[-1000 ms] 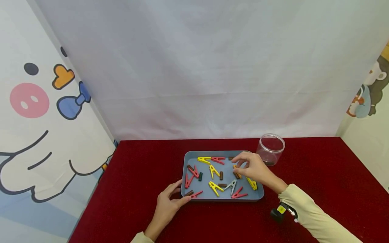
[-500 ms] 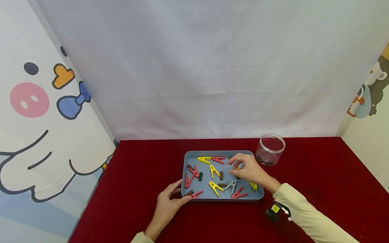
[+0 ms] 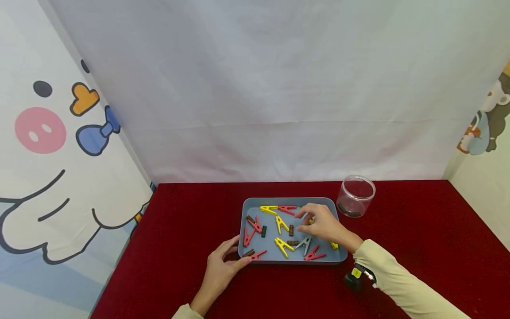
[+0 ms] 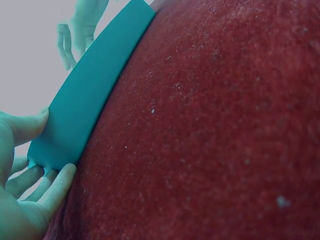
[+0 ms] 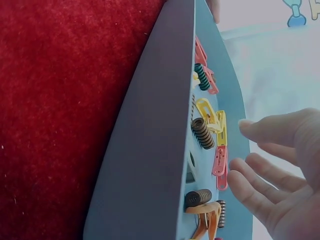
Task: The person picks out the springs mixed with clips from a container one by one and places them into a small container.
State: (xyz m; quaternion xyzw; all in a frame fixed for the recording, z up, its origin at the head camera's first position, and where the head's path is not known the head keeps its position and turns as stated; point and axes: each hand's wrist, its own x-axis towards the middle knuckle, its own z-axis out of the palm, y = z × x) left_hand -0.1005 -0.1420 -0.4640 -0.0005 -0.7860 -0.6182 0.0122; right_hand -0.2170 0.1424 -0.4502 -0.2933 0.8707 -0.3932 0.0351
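Observation:
A shallow grey-blue tray [image 3: 275,261] holds red, yellow and grey clips, such as the grey clip [image 3: 306,242], with small coil springs among them. My left hand [image 3: 220,270] grips the tray's near left corner, thumb at the rim and fingers against the outer wall. Over the tray's right part hovers my right hand [image 3: 320,223], thumb and fingers apart with nothing between them. Left of its fingertips lie a brown spring [image 3: 291,230] and a yellow clip [image 3: 281,224]. In the right wrist view an orange clip [image 5: 204,212] and another brown spring [image 5: 198,197] show below the hand.
A clear round jar [image 3: 355,195] with dark springs at its bottom stands behind the tray's right end. Dark red cloth [image 3: 191,221] covers the table. A pale curtain [image 3: 255,133] hangs behind its back edge.
My right hand has moved left over the tray, away from the jar, so more of the jar's bottom shows. My left hand has stayed at the tray's corner.

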